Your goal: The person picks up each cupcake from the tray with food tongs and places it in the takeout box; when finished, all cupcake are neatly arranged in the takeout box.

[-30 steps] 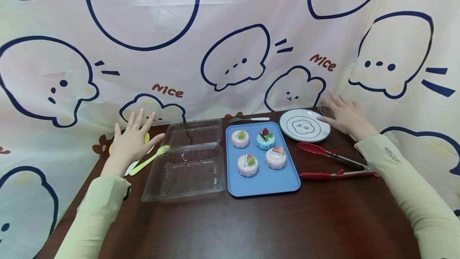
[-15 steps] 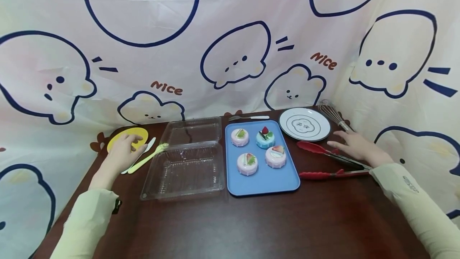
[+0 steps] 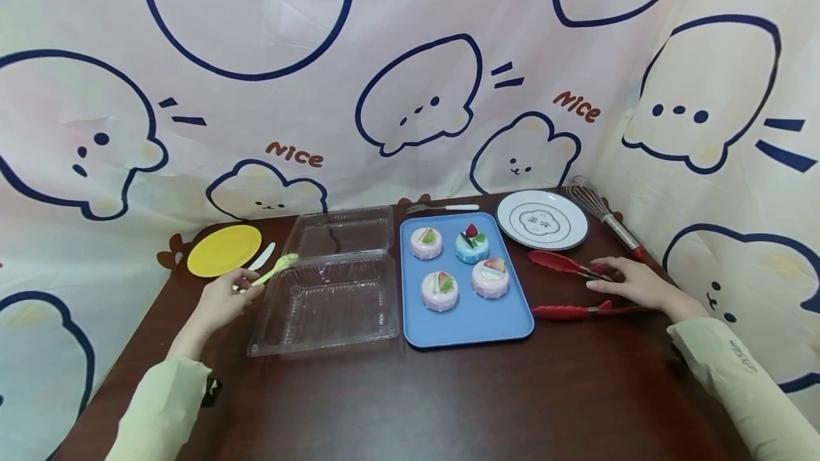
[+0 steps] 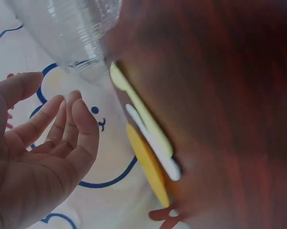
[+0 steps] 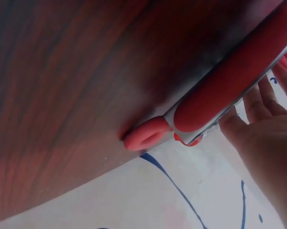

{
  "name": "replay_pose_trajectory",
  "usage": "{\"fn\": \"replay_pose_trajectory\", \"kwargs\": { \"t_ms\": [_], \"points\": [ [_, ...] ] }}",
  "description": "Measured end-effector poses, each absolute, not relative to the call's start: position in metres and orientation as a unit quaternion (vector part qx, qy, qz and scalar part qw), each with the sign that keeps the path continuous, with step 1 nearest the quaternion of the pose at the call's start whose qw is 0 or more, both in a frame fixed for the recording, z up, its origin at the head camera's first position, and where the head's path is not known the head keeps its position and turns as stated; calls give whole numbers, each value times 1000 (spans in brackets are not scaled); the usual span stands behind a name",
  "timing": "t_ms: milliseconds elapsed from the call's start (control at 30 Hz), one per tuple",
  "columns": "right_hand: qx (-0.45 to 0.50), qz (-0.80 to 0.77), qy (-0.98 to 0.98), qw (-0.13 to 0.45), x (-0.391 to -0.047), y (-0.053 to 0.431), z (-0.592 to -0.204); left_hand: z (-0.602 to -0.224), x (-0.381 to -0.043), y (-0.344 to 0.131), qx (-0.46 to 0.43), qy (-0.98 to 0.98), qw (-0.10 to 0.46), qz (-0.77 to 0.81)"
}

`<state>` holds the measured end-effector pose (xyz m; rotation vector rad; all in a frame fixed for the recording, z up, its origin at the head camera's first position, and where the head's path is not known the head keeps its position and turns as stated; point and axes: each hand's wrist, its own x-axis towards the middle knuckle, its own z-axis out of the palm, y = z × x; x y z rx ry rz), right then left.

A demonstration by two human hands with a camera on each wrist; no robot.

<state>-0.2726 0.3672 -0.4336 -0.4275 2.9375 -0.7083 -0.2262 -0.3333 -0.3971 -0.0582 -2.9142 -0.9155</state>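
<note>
My left hand point(image 3: 221, 301) hovers over the handles of a pale yellow-green fork point(image 3: 278, 267) and a white knife point(image 3: 263, 256), fingers loosely bent. In the left wrist view nothing lies between thumb and fingers, and the fork point(image 4: 143, 112) and knife point(image 4: 155, 143) rest on the table. My right hand point(image 3: 640, 284) is spread at the red-and-metal tongs point(image 3: 557, 262), its fingers beside their upper arm. The right wrist view has the tongs' red grip point(image 5: 229, 76) in front of the fingers point(image 5: 258, 102); whether they touch cannot be told.
Centrally lies a blue tray point(image 3: 468, 329) with several small toy cakes point(image 3: 440, 292). Left of it stands an open clear plastic box point(image 3: 333, 304), then a yellow plate point(image 3: 224, 251). Behind are a white plate point(image 3: 543, 219), a whisk point(image 3: 602, 212) and a white-handled fork point(image 3: 448, 208).
Both hands have come down and nearer from the table's back corners. The left moved off the yellow plate to the fork and knife; the right moved from the whisk to the tongs.
</note>
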Motion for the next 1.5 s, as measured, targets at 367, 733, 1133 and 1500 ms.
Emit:
{"fn": "replay_pose_trajectory", "kwargs": {
  "t_ms": [367,733,1133,1500],
  "points": [
    [-155,-238,957,55,-263,369,-435,-409,-225,-330,-8,-934,19,-355],
    [-159,-228,958,70,-262,371,-437,-411,-222,-328,11,-925,12,-379],
    [-144,-225,960,79,-262,371,-434,-411,-221,-326,13,-920,12,-391],
    [-148,-208,965,57,-259,374,-433,-413,-221,-325,14,-913,2,-408]
  ]
}}
